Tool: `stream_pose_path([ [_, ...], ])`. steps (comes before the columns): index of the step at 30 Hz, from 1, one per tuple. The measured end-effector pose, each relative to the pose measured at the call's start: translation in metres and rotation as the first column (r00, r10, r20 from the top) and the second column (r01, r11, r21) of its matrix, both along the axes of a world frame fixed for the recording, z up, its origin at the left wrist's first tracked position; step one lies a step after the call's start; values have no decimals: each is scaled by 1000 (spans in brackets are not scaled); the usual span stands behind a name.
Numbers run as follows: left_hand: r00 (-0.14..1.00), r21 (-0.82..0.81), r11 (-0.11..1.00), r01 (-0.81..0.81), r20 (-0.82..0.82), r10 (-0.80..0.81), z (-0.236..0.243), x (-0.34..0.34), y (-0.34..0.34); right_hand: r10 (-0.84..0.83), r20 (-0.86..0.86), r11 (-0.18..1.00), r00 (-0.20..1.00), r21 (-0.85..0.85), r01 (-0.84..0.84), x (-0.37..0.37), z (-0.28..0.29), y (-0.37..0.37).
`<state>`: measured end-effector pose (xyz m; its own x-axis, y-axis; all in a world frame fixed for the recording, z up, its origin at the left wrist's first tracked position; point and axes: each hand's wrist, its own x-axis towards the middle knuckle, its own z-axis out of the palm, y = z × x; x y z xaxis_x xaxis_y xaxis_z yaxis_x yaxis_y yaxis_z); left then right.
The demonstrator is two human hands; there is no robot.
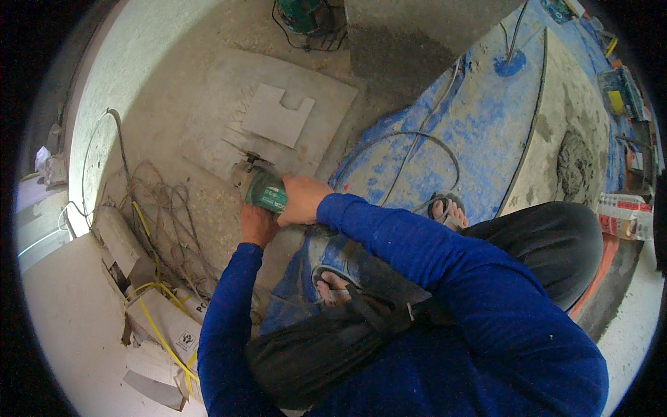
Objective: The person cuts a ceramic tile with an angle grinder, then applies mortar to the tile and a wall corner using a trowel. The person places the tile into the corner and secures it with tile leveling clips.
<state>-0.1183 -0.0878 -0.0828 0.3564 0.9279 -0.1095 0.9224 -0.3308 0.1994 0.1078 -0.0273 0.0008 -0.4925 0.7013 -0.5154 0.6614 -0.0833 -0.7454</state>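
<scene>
A green angle grinder (260, 191) is held in both my hands at the centre. My right hand (302, 201) wraps round the rear of its body. My left hand (257, 222) is closed under it, its fingers mostly hidden by the tool. The grinder's disc (253, 157) is at its head, beside a pale tile piece with a notch (271, 118), which lies on a larger pale slab (333, 111). Thin slivers lie along the piece's left side. Whether the disc touches anything I cannot tell.
Tangled cables (177, 208) and strapped cartons (156, 320) lie at left beside a wall. A blue dusty sheet (417, 111) with a hose spreads right, beside a board with grey mortar (573, 160). A green power tool (299, 17) stands at the back. My sandalled feet (448, 212) are below me.
</scene>
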Motion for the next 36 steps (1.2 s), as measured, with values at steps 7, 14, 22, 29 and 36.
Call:
stream_pose_path([
  [7,986,-143,989,-33,-169,8,7,2,1,10,-31,1000,999,-11,-10,8,3,-2],
  [14,988,3,998,61,-139,-60,-1,-1,2,19,23,1000,1000,-5,-19,10,1,-7],
  [22,967,-32,998,51,-249,-58,-3,1,2,29,29,1000,999,3,-29,17,-1,-12],
  [29,993,-14,999,36,-108,-37,1,4,5,12,26,1000,1000,-10,-12,25,5,-16],
  [36,988,-32,999,0,-155,-5,-5,-1,3,5,22,1000,1000,-13,-5,30,8,-19],
])
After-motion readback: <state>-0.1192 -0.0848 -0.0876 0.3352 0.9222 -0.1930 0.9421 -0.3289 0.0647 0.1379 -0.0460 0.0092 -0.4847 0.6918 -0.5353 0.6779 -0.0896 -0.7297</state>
